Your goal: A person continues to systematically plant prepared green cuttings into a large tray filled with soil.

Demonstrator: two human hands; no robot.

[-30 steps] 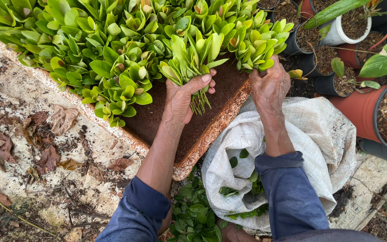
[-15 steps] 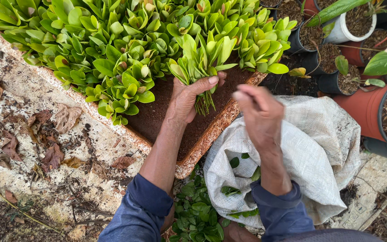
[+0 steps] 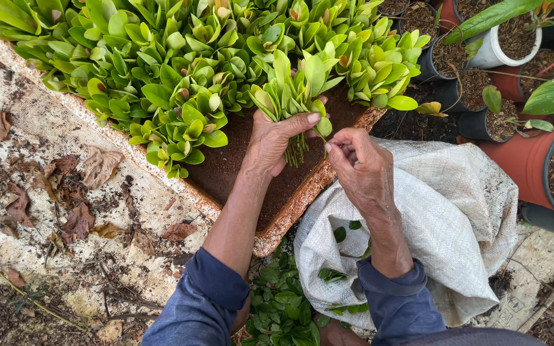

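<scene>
the bunch of cuttings (image 3: 293, 96) stands nearly upright over the bare brown soil at the near corner of the propagation tray (image 3: 290, 214), leaves fanned toward the top of the view, bare stems hanging down toward the person. its long axis runs along that line. the left hand (image 3: 274, 138) is closed tight round the stems, thumb across the front. the right hand (image 3: 357, 163) sits just to the right, touching the bunch, its fingertips pinched on a lower leaf (image 3: 322, 126). below it lies the white woven sack (image 3: 444, 218), with loose leaves inside.
</scene>
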